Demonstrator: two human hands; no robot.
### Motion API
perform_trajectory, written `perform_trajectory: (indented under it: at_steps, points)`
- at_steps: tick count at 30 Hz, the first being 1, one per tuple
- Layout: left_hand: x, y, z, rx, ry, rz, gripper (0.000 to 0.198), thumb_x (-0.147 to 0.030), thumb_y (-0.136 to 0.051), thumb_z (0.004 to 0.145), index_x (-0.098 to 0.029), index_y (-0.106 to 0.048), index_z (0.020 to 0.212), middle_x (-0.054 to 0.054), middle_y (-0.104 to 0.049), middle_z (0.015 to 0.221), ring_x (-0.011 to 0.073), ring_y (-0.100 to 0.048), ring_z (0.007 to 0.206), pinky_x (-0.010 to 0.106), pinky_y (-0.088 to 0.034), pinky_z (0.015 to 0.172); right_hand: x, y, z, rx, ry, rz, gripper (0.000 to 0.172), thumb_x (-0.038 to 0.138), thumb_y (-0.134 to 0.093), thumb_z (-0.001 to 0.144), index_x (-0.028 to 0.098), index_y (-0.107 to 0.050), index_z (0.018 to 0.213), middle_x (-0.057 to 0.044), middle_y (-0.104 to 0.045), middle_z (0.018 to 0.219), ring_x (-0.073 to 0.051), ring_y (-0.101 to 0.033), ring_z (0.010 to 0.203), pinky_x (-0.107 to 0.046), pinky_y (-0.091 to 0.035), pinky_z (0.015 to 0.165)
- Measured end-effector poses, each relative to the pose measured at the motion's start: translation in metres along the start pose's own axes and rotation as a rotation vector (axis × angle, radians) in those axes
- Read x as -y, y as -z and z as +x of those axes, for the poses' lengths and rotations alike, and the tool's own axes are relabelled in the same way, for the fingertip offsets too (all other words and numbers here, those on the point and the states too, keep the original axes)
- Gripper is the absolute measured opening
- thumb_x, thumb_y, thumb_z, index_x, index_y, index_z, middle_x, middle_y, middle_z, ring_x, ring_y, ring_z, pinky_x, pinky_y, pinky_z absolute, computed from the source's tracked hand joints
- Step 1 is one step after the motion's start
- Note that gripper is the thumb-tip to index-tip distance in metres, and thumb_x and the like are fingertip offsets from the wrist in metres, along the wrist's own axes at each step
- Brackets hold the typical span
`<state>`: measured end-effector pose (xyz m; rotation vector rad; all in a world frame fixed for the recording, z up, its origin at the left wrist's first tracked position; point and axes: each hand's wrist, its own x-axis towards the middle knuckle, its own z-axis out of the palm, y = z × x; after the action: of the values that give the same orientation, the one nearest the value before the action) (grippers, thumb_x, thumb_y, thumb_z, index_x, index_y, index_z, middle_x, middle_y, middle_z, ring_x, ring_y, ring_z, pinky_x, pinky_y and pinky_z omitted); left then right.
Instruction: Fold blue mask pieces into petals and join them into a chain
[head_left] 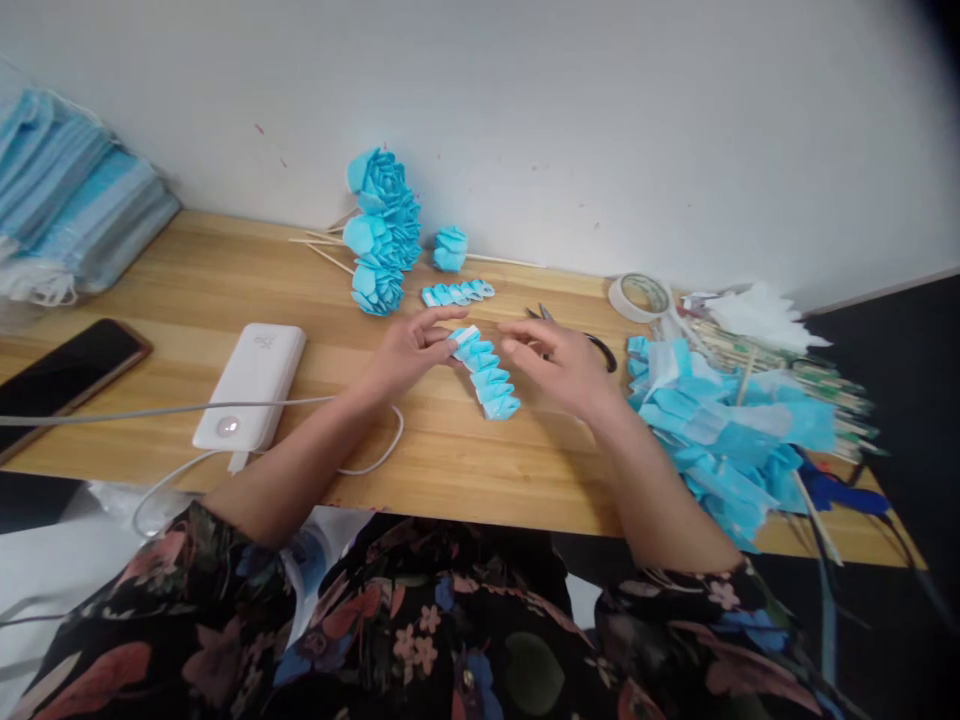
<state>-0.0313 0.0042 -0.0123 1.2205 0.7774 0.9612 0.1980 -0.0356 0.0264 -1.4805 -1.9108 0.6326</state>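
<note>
A strip of folded blue petals lies on the wooden table between my hands. My left hand pinches the strip's upper end, where a white piece of tape shows. My right hand hovers just right of the strip with its fingers curled and apart, holding nothing I can see. A second, shorter petal strip lies just beyond. Finished blue flowers on sticks and a small blue bud on a stick rest near the wall.
Scissors lie behind my right hand, beside a tape roll. A heap of cut blue mask pieces and sticks fills the right. A white power bank with cable, a phone and stacked masks are on the left.
</note>
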Motion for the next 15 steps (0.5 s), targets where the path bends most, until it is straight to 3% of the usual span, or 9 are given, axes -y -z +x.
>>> perform_trajectory:
  at_steps: [3, 8, 11, 15]
  points:
    - [0.002, 0.000, 0.000, 0.011, -0.019, 0.004, 0.053, -0.029, -0.085, 0.078, -0.013, -0.070, 0.126, 0.004, -0.080, 0.082, 0.0174, -0.078, 0.075, 0.032, -0.065, 0.079, 0.013, -0.013, 0.008, 0.074, -0.033, 0.195, 0.030, 0.039, -0.063, 0.091, 0.022, -0.078, 0.110, -0.005, -0.082, 0.101, -0.018, -0.074, 0.080, -0.033, -0.058, 0.071]
    - [-0.002, -0.004, -0.002, 0.032, -0.050, 0.029, 0.052, -0.033, -0.085, 0.079, -0.015, -0.070, 0.126, 0.003, -0.080, 0.084, 0.0166, -0.076, 0.076, 0.033, -0.064, 0.080, 0.015, -0.027, 0.014, 0.005, -0.031, 0.190, 0.015, 0.030, -0.064, 0.085, 0.021, -0.075, 0.092, -0.001, -0.077, 0.083, -0.015, -0.067, 0.070, -0.029, -0.053, 0.065]
    - [-0.007, -0.007, -0.006, 0.037, -0.095, 0.058, 0.049, -0.041, -0.082, 0.083, -0.014, -0.071, 0.123, 0.006, -0.080, 0.092, 0.0180, -0.076, 0.080, 0.033, -0.064, 0.080, 0.012, -0.031, 0.010, -0.134, 0.090, 0.132, 0.011, 0.027, -0.062, 0.087, 0.021, -0.072, 0.086, -0.001, -0.075, 0.082, -0.016, -0.066, 0.073, -0.031, -0.054, 0.068]
    - [-0.011, -0.010, -0.011, -0.005, -0.188, 0.186, 0.040, -0.047, -0.078, 0.085, -0.016, -0.076, 0.109, 0.010, -0.080, 0.101, 0.0209, -0.076, 0.090, 0.032, -0.062, 0.080, 0.007, -0.033, 0.003, -0.303, 0.385, -0.047, 0.014, 0.026, -0.061, 0.094, 0.023, -0.073, 0.087, -0.004, -0.076, 0.085, -0.019, -0.067, 0.080, -0.038, -0.053, 0.079]
